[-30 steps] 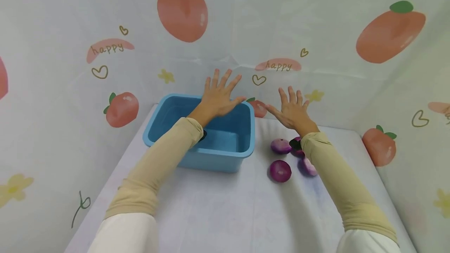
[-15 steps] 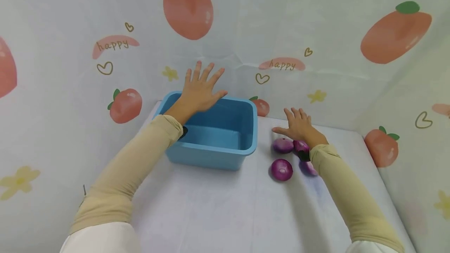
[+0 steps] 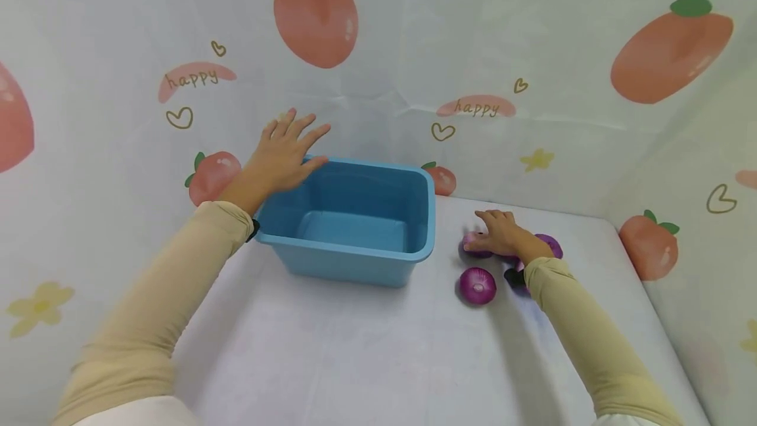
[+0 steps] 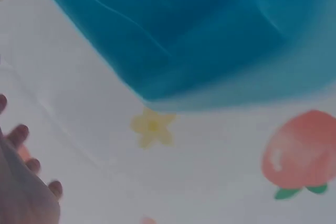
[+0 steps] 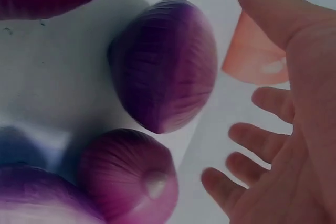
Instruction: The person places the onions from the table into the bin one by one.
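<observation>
My right hand (image 3: 503, 235) hovers low over a cluster of purple onions, its fingers spread and slightly bent, holding nothing. Part of one onion (image 3: 473, 242) shows beside the thumb, and another onion (image 3: 550, 245) peeks out right of the wrist. A third onion (image 3: 477, 286) lies nearer the front, apart from the hand. In the right wrist view, a dark onion (image 5: 165, 66) sits left of the open palm, with a rounder onion (image 5: 131, 177) just below it. My left hand (image 3: 278, 156), fingers spread, is raised over the left back corner of a blue plastic tub (image 3: 349, 252).
The tub stands on a white-covered table (image 3: 367, 360), left of the onions. Behind it rises a white backdrop (image 3: 378, 31) printed with red fruit, hearts and yellow flowers. The backdrop also encloses the left and right sides.
My left hand has swung left, from over the tub's right part to its left back corner. The right hand has come down from above onto the onion cluster.
</observation>
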Available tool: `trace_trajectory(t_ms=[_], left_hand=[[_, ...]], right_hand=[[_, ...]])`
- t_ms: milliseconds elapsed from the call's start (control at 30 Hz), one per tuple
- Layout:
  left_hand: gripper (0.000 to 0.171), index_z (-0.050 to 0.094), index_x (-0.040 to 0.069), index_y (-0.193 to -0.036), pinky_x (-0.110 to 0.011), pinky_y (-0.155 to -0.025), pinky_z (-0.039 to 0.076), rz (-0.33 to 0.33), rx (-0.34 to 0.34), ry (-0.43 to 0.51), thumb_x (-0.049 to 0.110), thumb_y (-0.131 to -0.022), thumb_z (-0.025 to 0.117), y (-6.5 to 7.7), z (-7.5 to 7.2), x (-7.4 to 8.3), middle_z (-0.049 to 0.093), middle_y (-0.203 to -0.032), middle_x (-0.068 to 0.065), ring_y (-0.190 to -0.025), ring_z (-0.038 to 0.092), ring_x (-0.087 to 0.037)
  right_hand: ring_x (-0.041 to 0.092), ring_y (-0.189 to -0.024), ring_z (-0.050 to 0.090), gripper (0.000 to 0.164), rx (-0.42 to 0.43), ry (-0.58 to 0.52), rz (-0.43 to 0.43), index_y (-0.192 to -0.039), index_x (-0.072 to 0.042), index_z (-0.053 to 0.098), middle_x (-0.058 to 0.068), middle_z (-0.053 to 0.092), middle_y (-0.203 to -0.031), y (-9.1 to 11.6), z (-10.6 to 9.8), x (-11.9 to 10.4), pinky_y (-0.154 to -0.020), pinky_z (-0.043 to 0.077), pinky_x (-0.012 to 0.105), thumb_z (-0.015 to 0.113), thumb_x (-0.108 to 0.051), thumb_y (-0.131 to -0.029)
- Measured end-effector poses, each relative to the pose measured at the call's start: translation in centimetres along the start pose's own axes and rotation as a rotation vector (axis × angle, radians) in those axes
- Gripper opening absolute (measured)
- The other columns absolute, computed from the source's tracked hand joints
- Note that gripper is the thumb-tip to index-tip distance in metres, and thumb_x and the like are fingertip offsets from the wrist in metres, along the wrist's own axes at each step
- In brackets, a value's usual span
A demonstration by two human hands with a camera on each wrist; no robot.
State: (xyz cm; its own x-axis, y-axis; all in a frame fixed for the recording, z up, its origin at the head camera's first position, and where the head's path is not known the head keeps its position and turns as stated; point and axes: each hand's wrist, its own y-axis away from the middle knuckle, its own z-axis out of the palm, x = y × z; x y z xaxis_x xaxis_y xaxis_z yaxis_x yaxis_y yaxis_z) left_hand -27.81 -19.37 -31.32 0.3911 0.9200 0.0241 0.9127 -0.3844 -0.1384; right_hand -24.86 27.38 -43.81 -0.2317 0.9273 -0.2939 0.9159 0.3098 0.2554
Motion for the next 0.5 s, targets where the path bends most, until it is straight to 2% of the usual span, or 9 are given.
trace_trajectory(t_ms=[200,500], left_hand=[[0.066,0.027,0.025,-0.162,-0.066,-0.125,0.015,0.035,-0.029,-0.019,0.046,-0.104,0.048,1.2,0.6,-2.4,0.021,-0.17,-0.014,-0.16,0.007,-0.042],[0.067,0.027,0.025,-0.163,-0.071,-0.122,0.019,-0.03,-0.111,0.007,0.049,-0.103,0.047,2.8,2.6,-4.5,0.021,-0.171,-0.013,-0.159,0.009,-0.044]], right_hand=[[0.063,-0.127,0.043,0.094,-0.037,0.043,0.016,-0.151,0.004,0.042,0.039,0.047,-0.145,-0.2,0.6,0.5,-0.107,0.039,0.072,0.077,-0.052,-0.083],[0.057,-0.123,0.051,0.075,-0.07,0.064,0.007,-0.143,0.0,0.051,0.034,0.058,-0.136,-0.3,0.9,0.7,-0.104,0.042,0.07,0.077,-0.04,-0.085]])
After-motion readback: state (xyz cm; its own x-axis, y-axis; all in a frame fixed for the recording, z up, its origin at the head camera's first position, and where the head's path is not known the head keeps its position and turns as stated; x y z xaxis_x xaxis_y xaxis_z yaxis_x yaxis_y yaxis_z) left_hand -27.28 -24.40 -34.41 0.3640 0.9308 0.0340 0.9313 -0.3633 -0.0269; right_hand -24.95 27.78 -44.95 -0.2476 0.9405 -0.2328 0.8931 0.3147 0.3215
